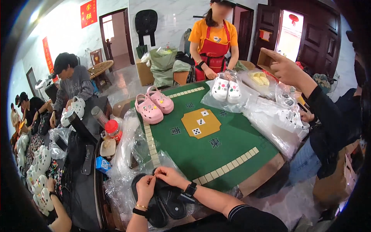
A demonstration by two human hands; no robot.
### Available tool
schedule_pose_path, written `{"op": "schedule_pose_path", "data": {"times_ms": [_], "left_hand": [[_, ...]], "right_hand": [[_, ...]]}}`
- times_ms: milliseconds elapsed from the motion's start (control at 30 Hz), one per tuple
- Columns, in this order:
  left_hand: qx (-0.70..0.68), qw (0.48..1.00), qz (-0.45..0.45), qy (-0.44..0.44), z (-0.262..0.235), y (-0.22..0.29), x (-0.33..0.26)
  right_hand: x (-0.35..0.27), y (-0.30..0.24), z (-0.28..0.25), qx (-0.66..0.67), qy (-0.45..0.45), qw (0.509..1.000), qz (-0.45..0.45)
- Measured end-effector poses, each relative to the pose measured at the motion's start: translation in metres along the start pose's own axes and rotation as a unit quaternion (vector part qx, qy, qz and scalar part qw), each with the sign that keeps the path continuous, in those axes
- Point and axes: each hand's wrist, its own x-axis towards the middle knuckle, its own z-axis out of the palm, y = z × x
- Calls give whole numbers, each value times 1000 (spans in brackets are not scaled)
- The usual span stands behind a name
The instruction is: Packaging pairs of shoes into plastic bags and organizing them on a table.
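At the near edge of the green-topped table lies a pair of black slippers (174,206), heels toward me, on clear plastic bags (118,185). My left hand (145,190), with a bracelet and a black band at the wrist, is closed over the front of the left slipper. Beside it my right hand (171,178), wearing a dark watch, reaches in from the right with its fingers bent. The fingertips of both hands meet in a pinch at the slipper's front part. Exactly what lies between them is mostly hidden by the fingers.
Pink clogs (149,109) stand on the table's far left. Across from me a person in a red apron (216,46) handles white clogs (226,89). Bagged shoes (278,120) line the right side, near another person's pointing hand (286,69). A red-lidded jar (113,129) stands left.
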Motion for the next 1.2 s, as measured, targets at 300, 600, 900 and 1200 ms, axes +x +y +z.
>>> {"op": "schedule_pose_path", "data": {"times_ms": [300,600,900,1200], "left_hand": [[19,1000,-14,-12,0,-4,-2],[11,1000,-19,-8,0,-2,1],[8,1000,-27,-10,1,-2,-1],[50,998,-27,-12,-1,2,-3]], "right_hand": [[-6,2,-3,-35,-42,999,4],[-5,-5,-5,-15,-22,999,-24],[-3,-1,-7,-40,-42,998,-6],[-6,2,-6,-45,-50,997,-23]]}}
